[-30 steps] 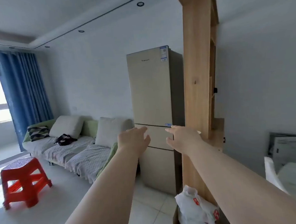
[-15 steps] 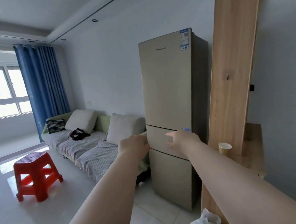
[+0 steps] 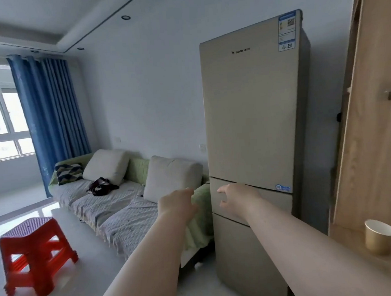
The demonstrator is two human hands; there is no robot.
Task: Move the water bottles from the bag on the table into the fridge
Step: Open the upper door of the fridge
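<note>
Can't spot the water bottles anywhere in this shot, nor the bag or the table, so presumably somewhere out of view. Guessing at handling: probably weighty when full, smooth and a bit slippy, squashy if squeezed hard. Best to wrap fingers round the body or grab the neck just under the cap, not pinch the cap alone.

Looking straight at the fridge point(image 3: 252, 112) instead: tall, beige, three doors, all shut. Both arms stretched out toward it. Left hand point(image 3: 177, 204) empty, fingers loose and slightly curled, gripping nothing, in line with the sofa's green arm just beside the fridge's left edge. Right hand point(image 3: 236, 198) also empty, fingers spread and pointing at the narrow middle door; can't tell whether touching or just short of it. No obvious handle on any door, so likely a pull at a door edge. Needs opening before anything goes in, probably the big top door.

Around: sofa point(image 3: 115, 203) with grey cover and pale cushions right up against the fridge's left side, red stool point(image 3: 35, 246) well apart on the floor, blue curtain point(image 3: 50, 106) by the window. Wooden partition point(image 3: 377, 148) close on the right, paper cup point(image 3: 378, 237) on its ledge. Worth minding cup and partition when swinging a door and carrying bottles past.
</note>
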